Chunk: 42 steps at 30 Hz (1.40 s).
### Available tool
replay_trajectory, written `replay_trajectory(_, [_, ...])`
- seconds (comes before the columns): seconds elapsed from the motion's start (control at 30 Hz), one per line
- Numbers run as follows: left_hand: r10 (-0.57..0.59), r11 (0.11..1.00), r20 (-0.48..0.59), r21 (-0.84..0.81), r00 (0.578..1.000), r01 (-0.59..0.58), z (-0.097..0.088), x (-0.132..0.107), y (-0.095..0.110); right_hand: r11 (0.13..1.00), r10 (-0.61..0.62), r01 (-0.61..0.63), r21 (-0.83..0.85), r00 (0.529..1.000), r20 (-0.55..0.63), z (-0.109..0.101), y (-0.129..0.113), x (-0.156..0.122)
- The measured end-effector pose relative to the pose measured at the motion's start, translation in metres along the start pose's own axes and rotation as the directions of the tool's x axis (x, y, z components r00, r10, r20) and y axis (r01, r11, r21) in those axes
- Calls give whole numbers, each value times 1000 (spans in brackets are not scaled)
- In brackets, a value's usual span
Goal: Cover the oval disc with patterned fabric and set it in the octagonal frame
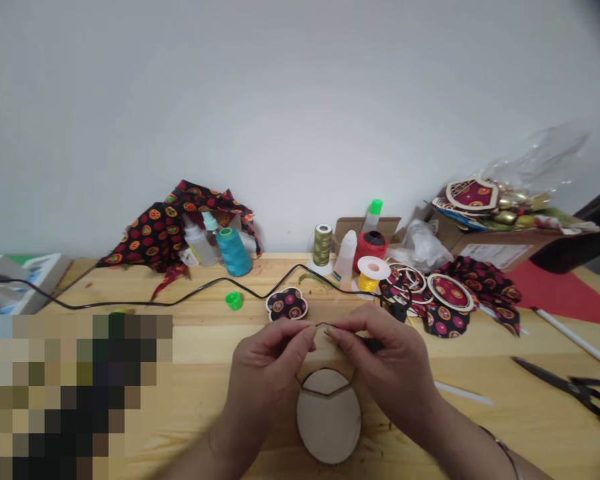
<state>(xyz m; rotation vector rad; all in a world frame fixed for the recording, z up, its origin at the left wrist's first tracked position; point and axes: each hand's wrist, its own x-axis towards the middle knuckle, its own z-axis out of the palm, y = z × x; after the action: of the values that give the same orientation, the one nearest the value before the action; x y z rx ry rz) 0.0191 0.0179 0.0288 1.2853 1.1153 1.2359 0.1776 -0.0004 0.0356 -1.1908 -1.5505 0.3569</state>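
Between my hands is a thin, dark-edged wooden outline frame (pixel 327 394) with angled sides. My left hand (pixel 267 380) pinches it at the upper left with thumb and fingers. My right hand (pixel 393 370) pinches its upper right, and the two sets of fingertips are close together. Parts of the frame's sides are hidden behind my fingers. Below it on the table lies a pale oval wooden piece (pixel 329 427); the frame's lower edge crosses in front of its upper part. Just beyond my left fingertips rests a flower-shaped, fabric-covered piece (pixel 287 303) with a pale rim.
A black cable (pixel 165 300) runs across the wooden table. Behind it stand a teal thread cone (pixel 236 253), an olive spool (pixel 323 247) and a white glue bottle (pixel 347 255). Patterned pieces (pixel 450 292) and black scissors (pixel 570 387) lie right. A green cap (pixel 234 301) sits left.
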Motion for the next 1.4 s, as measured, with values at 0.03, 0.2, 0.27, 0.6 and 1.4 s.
replay_trajectory(0.03, [0, 1000, -1, 2, 1000, 0, 0, 0, 0, 1000, -2, 2, -2, 1000, 0, 0, 0, 0])
replay_trajectory(0.2, [-2, 1000, 8, 2, 1000, 2, 1, 0, 1, 1000, -8, 8, -5, 1000, 0, 0, -1, 0])
replay_trajectory(0.27, [2, 1000, 10, 10, 1000, -2, 1, 1, 2, 1000, -11, 11, -6, 1000, 4, -1, -1, 0])
replay_trajectory(0.6, [-7, 999, 4, 33, 1000, 6, 1, 0, 3, 1000, -14, 14, 0, 1000, 8, -1, -2, 1])
replay_trajectory(1.4, [-46, 998, 33, -32, 998, 47, 0, 0, 1, 995, -97, 97, 15, 995, 13, 2, 1, -1])
